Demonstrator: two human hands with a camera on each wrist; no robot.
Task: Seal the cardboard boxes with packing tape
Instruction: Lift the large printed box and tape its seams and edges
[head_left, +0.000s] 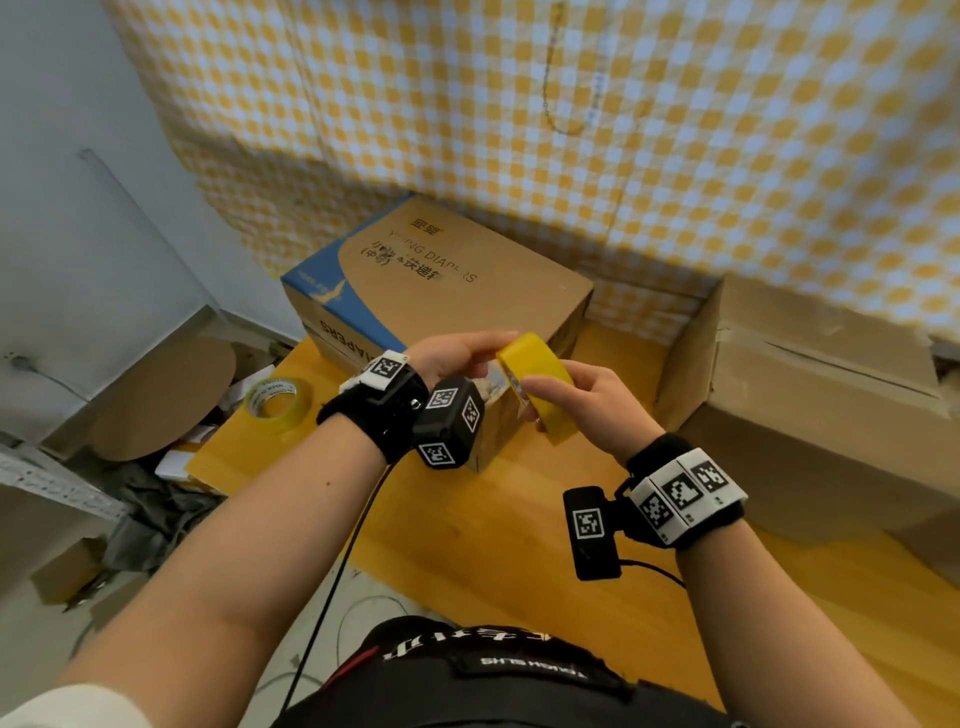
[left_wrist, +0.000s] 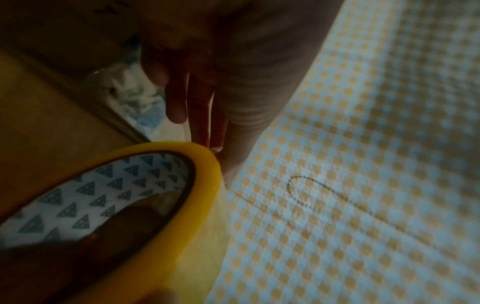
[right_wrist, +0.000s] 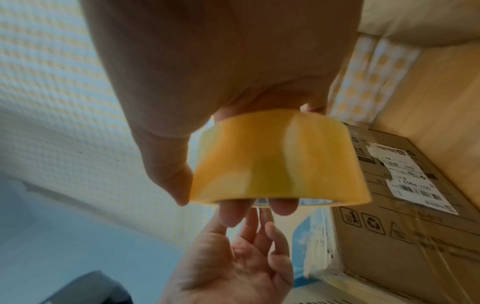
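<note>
The step in hand seems to be finding the free end of the yellow roll of packing tape (head_left: 535, 379). To do it well, turn the roll slowly and feel its outer face with a fingertip. The right hand (head_left: 597, 410) grips the roll, fingers curled through its core. The left hand (head_left: 457, 358) is relaxed, its straight fingers (right_wrist: 262, 224) near the roll's rim. The roll is above the small brown cardboard box (head_left: 498, 431) on the wooden desk (head_left: 493, 519).
</note>
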